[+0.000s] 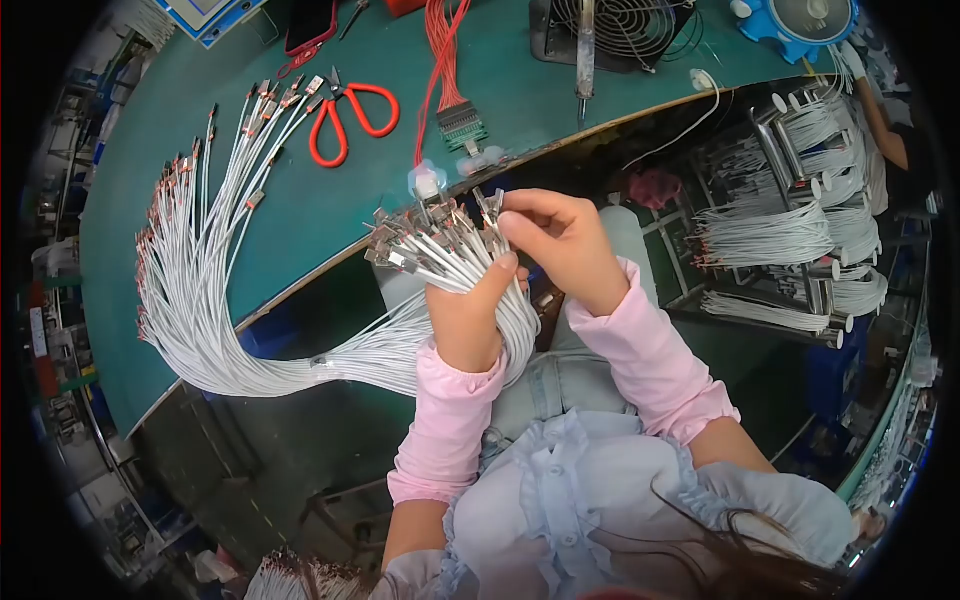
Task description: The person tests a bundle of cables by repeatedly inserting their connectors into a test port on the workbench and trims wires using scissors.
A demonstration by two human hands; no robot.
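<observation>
A fat bundle of white cables is held mid-frame in the left hand, grip wrapped snugly around it just below the metal connectors. One connector at the bundle's edge looks to be pinched by the right hand, thumb against fingers. The far ends are fanned across the green worktop, left of frame, near red-handled scissors.

A thick bundle of slim white cables forms a broad curve, gathered at a narrow tie. One end fans out across the desk, its tips orange and metallic. The other bends upward through the left hand, silvery connectors clustered on top, one tip between the right hand's fingers.
</observation>
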